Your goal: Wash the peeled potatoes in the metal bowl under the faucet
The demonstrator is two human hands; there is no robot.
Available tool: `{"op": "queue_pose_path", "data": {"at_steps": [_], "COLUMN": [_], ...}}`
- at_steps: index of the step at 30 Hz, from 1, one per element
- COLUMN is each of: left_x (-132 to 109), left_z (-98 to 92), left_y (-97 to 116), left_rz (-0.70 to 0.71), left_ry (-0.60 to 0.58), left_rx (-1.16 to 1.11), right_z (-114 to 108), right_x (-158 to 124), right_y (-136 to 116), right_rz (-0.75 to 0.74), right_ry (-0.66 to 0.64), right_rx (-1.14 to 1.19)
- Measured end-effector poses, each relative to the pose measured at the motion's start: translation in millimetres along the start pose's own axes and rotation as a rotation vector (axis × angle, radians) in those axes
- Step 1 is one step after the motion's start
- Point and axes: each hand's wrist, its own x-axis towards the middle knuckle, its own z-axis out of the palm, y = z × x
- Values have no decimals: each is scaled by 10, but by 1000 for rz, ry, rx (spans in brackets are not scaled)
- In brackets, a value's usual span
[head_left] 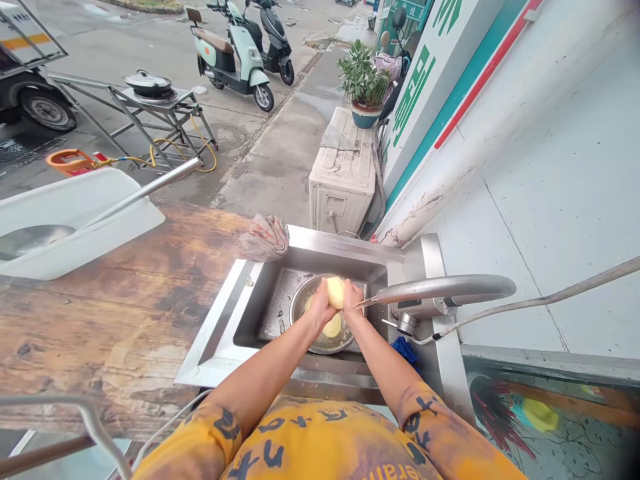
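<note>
Potato (pixel 336 292), peeled and pale, held up above the middle of the sink (pixel 220 327), left hand (pixel 319 310) and right hand (pixel 353 300) both curled snug round its sides! Steel bowl (pixel 293 311) down in the sink, faucet spout (pixel 445 289) reaching in from the sink's right rim. Wet, I'd say: firm and light but slippery, so cup the broad flanks, fingers wrapped.

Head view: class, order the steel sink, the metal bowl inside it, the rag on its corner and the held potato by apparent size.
1. steel sink
2. metal bowl
3. rag; it lies farther off and the hands hide part of the bowl, so these two are close
4. potato, gripped between left hand and right hand
</note>
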Motion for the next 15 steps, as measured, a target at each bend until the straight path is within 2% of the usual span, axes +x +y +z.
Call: {"op": "queue_pose_path", "data": {"at_steps": [3, 5, 9, 11, 15], "left_x": [-84, -103, -73, -70, -98], "left_z": [52, 81, 81, 48, -13], "left_y": [49, 75, 65, 39, 25], "left_rz": [-7, -4, 76, 74, 64], "left_ry": [-21, 0, 57, 63, -21], "left_rx": [76, 123, 95, 96, 200], "right_z": [4, -10, -73, -107, -112], "right_x": [115, 67, -127, -130, 4], "right_y": [-28, -62, -95, -72, 41], "right_rz": [25, 0, -238, -303, -175], "right_ry": [-22, -26, -64, -81, -36], "right_rx": [-10, -23, -87, -92, -45]}}
